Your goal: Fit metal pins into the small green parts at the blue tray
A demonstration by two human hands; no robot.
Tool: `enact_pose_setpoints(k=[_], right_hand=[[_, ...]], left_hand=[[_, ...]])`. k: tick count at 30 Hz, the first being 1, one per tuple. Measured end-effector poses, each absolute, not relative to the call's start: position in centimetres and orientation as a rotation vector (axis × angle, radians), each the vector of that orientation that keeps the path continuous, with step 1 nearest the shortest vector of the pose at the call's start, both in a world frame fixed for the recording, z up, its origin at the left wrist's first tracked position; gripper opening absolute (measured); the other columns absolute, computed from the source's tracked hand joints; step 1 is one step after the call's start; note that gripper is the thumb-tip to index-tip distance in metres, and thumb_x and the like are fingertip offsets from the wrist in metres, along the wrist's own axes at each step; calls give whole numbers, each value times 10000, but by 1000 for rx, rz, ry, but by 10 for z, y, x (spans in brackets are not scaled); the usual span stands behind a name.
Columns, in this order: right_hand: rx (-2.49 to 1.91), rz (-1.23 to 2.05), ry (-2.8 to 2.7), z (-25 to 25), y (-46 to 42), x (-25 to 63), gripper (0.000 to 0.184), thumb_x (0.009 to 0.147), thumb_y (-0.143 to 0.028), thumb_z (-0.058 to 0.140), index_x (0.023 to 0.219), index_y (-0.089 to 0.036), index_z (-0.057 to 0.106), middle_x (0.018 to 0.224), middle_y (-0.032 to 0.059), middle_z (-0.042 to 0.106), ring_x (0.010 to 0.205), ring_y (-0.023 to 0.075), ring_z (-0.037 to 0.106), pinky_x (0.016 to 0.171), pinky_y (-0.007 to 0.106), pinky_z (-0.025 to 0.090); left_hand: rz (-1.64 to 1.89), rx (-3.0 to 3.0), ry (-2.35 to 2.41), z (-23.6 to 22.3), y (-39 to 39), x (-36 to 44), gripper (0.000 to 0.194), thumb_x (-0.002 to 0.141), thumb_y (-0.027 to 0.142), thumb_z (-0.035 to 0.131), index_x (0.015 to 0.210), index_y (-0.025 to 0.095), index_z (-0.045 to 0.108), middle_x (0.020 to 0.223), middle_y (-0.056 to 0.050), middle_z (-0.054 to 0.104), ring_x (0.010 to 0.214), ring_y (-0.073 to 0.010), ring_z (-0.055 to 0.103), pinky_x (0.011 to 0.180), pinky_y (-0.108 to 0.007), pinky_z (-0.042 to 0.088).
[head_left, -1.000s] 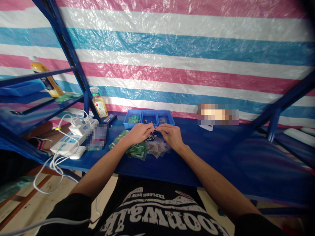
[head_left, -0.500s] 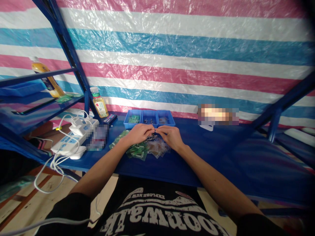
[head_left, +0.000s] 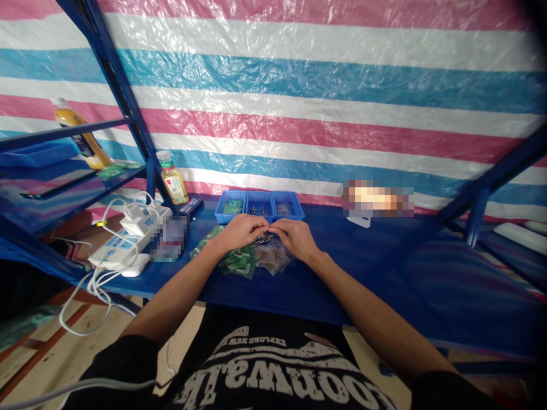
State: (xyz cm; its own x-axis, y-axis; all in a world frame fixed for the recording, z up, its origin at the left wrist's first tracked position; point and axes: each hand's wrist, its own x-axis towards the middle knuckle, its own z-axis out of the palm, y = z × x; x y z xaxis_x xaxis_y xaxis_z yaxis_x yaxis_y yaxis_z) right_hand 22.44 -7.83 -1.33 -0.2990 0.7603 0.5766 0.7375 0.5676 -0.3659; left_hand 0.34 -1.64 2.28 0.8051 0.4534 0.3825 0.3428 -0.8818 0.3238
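My left hand point(head_left: 245, 232) and my right hand point(head_left: 296, 235) meet fingertip to fingertip just in front of the blue bins, both closed in a pinch. Whatever lies between the fingertips is too small and covered to make out. Under and beside my left hand spreads a pile of small green packets point(head_left: 240, 261). Clear packets with brownish contents point(head_left: 273, 257) lie below my right hand. Between the piles, partly covered by the hands, are small dark metallic pieces point(head_left: 261, 238).
Three joined blue bins hold green packets point(head_left: 233, 207), dark pieces point(head_left: 253, 210) and clear packets point(head_left: 284, 209). At left are a power strip point(head_left: 115, 246) with white cables, a bottle point(head_left: 174, 181) and a blurred-out item point(head_left: 170, 239). Blue frame posts point(head_left: 474, 210) flank the blue table.
My hands stay almost in place, with the right fingertips now closer to the left ones. A small shiny bit seen at the fingertips before is now hidden. Dark pieces in the middle bin look differently arranged.
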Motion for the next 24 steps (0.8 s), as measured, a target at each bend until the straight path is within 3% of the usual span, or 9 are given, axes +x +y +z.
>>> enact_pose_setpoints(k=[10, 16, 21, 24], right_hand=[[-1336, 25, -2121, -10, -80, 222, 301, 1087, -331, 470, 930, -226, 705, 923, 49, 747, 887, 197, 684, 761, 268, 423], [-1442, 52, -2086, -8, -80, 221, 403, 1100, -380, 410, 813, -223, 645, 818, 41, 731, 769, 196, 666, 699, 270, 395], [-1299, 70, -2031, -11, -79, 221, 211, 1056, -363, 530, 1196, -233, 619, 980, 44, 755, 855, 215, 694, 759, 286, 449], [-1216, 24, -2039, -14, -78, 222, 172, 1056, -304, 508, 1167, -238, 621, 1056, 58, 743, 944, 226, 693, 816, 303, 471]], left_hand=[[684, 2734, 609, 24, -16, 4, 240, 1034, 327, 534, 1006, 196, 732, 810, -12, 725, 733, -149, 638, 693, -233, 393], [716, 2752, 632, 26, -21, 5, 258, 1043, 333, 521, 975, 193, 727, 800, -11, 711, 726, -146, 628, 686, -238, 382], [751, 2736, 696, 27, -22, 5, 255, 1048, 319, 499, 1033, 211, 729, 929, -25, 751, 818, -164, 671, 747, -249, 416], [742, 2728, 716, 27, -21, 5, 258, 1048, 315, 492, 1054, 218, 730, 949, -28, 756, 836, -169, 677, 756, -251, 423]])
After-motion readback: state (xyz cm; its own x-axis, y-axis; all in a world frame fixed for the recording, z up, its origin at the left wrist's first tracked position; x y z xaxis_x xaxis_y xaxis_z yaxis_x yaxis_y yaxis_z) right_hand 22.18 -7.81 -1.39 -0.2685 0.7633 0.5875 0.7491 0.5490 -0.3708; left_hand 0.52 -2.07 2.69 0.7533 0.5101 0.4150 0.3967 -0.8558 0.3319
